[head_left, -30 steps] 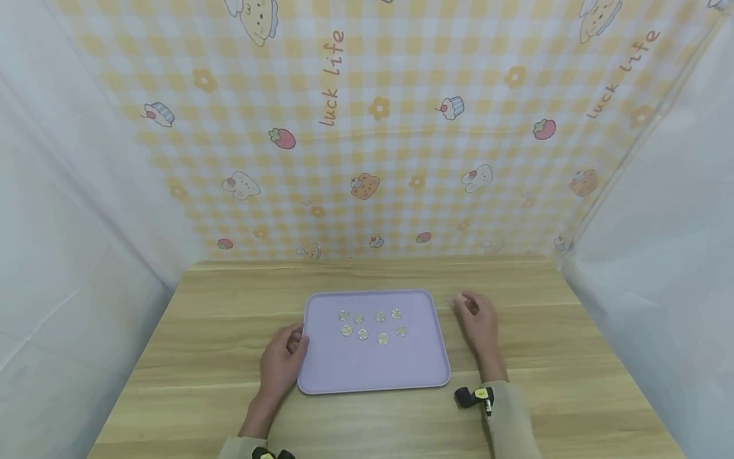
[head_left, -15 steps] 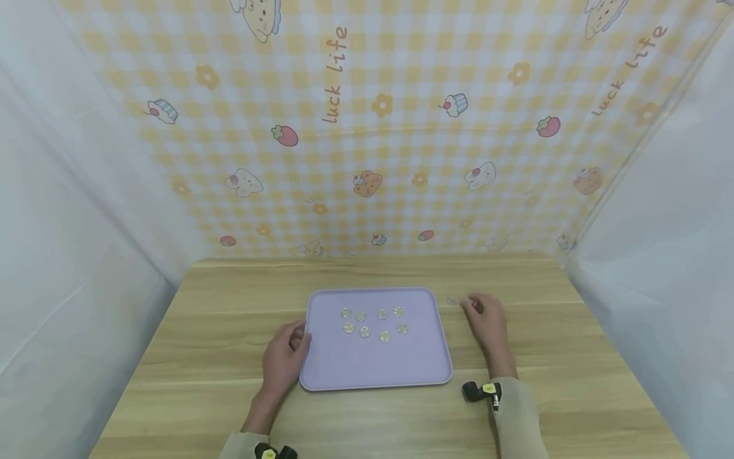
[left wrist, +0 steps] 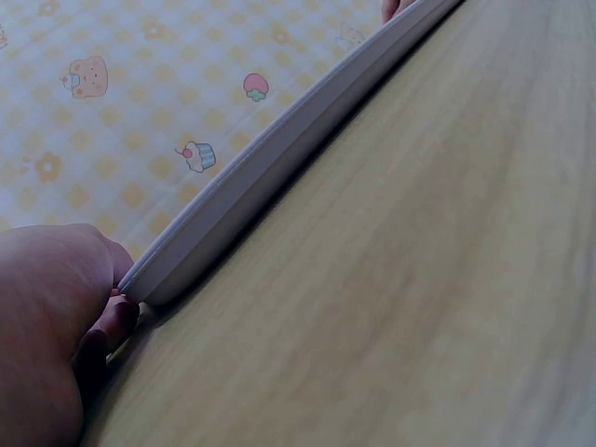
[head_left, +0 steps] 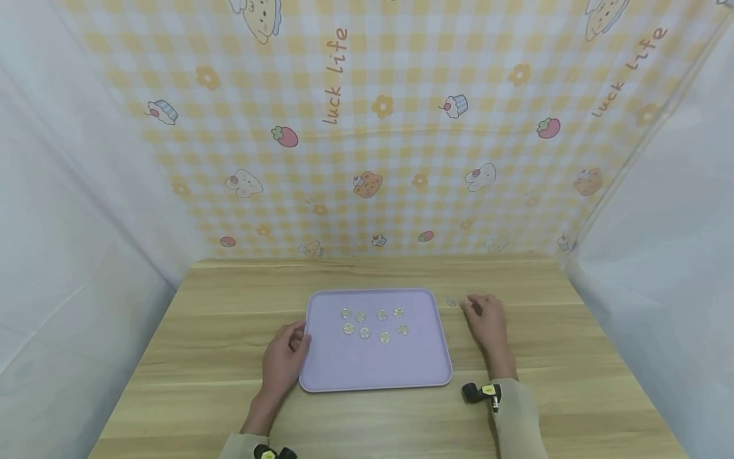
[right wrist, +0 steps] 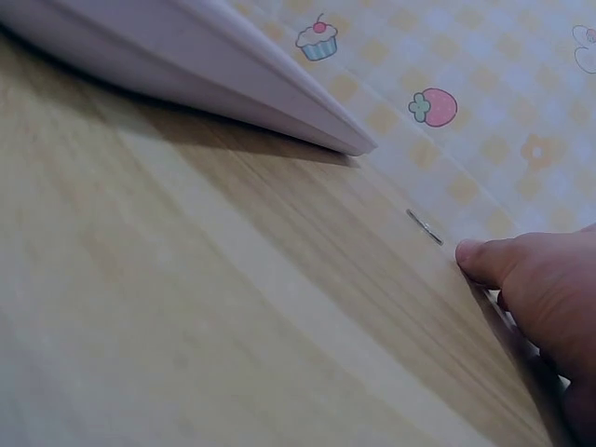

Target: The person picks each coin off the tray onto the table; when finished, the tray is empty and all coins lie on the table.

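On a lilac tray (head_left: 373, 370) lie several small shiny round coins (head_left: 385, 338), in two loose rows in its far half. One more coin (head_left: 452, 301) rests on the table just beyond the tray's right side; in the right wrist view this coin (right wrist: 426, 226) shows nearly edge-on. My left hand (head_left: 283, 358) grips the tray's left edge, with finger and thumb at the rim in the left wrist view. My right hand (head_left: 487, 324) rests on the table just right of the loose coin, apart from it. Its fingers are loosely bent, and no held thing shows.
The wooden table (head_left: 218, 331) reaches back to a yellow-checked printed cloth (head_left: 378, 140). White curtains (head_left: 659, 268) hang at both sides. Each wrist wears a small black camera (head_left: 480, 393).
My right hand has drawn off to the right from the coin on the table, which now shows fully. My left hand stays at the tray's edge. The head view shifted slightly.
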Demonstrator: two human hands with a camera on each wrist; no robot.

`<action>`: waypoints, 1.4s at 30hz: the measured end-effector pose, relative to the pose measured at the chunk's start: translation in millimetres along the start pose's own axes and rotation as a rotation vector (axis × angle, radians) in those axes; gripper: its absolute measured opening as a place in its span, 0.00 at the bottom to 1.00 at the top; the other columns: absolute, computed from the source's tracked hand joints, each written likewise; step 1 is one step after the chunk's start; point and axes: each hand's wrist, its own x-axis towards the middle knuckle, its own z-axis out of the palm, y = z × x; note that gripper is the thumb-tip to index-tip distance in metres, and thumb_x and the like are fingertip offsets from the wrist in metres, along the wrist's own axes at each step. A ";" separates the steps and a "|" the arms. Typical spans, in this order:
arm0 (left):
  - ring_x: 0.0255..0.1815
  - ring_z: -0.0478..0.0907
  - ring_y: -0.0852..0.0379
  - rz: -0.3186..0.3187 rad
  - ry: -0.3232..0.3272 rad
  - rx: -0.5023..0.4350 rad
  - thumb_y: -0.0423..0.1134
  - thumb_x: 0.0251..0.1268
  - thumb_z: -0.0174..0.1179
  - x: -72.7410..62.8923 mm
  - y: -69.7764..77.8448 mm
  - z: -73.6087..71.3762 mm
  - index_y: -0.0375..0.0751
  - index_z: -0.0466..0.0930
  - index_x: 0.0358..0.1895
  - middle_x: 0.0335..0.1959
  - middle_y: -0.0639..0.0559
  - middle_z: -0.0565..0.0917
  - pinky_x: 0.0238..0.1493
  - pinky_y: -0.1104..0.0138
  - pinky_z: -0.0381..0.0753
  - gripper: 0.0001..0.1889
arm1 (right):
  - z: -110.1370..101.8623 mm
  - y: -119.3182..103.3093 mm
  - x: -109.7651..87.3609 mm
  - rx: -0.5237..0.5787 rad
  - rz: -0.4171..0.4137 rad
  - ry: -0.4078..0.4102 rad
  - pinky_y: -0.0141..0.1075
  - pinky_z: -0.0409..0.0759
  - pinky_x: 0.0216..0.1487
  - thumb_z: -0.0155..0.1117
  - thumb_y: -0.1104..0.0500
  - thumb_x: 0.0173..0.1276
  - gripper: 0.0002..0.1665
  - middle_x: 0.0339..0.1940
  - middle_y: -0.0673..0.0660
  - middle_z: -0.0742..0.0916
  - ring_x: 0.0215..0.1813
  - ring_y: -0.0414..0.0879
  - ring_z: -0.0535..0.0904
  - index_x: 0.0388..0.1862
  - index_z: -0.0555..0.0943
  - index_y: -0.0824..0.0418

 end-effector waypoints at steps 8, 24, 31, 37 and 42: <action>0.26 0.73 0.63 -0.001 0.001 0.003 0.37 0.63 0.66 0.0 -0.8 0.6 0.41 0.82 0.55 0.36 0.52 0.85 0.28 0.72 0.73 0.17 | -0.6 -0.3 -2.7 0.002 0.007 -0.011 0.56 0.71 0.59 0.62 0.51 0.73 0.25 0.50 0.67 0.80 0.56 0.61 0.72 0.58 0.80 0.69; 0.27 0.74 0.62 0.001 0.006 -0.010 0.37 0.64 0.66 0.0 0.0 0.0 0.42 0.82 0.55 0.35 0.51 0.85 0.28 0.72 0.73 0.16 | -1.3 -3.6 -2.7 0.000 0.012 -0.003 0.55 0.72 0.57 0.62 0.51 0.73 0.25 0.50 0.65 0.80 0.55 0.59 0.72 0.59 0.80 0.68; 0.26 0.74 0.62 0.006 0.013 -0.013 0.37 0.63 0.67 -0.2 0.4 0.1 0.42 0.83 0.54 0.35 0.52 0.85 0.27 0.72 0.74 0.16 | -0.3 -2.5 -2.5 0.077 0.046 0.018 0.55 0.72 0.60 0.61 0.51 0.73 0.22 0.53 0.65 0.80 0.57 0.58 0.73 0.57 0.81 0.66; 0.26 0.74 0.62 -0.009 0.008 -0.014 0.37 0.63 0.67 -0.8 0.7 -0.3 0.42 0.82 0.55 0.35 0.51 0.85 0.28 0.72 0.74 0.17 | 0.9 -2.1 -2.0 0.152 0.089 0.052 0.53 0.72 0.60 0.60 0.52 0.73 0.21 0.53 0.63 0.79 0.56 0.57 0.74 0.57 0.80 0.64; 0.26 0.74 0.62 -0.012 0.008 -0.010 0.37 0.63 0.67 -0.9 0.7 -0.1 0.42 0.82 0.55 0.35 0.51 0.86 0.28 0.72 0.74 0.17 | 0.9 -4.7 -2.6 0.178 0.039 0.115 0.51 0.73 0.57 0.61 0.55 0.72 0.18 0.49 0.63 0.81 0.53 0.56 0.75 0.54 0.81 0.64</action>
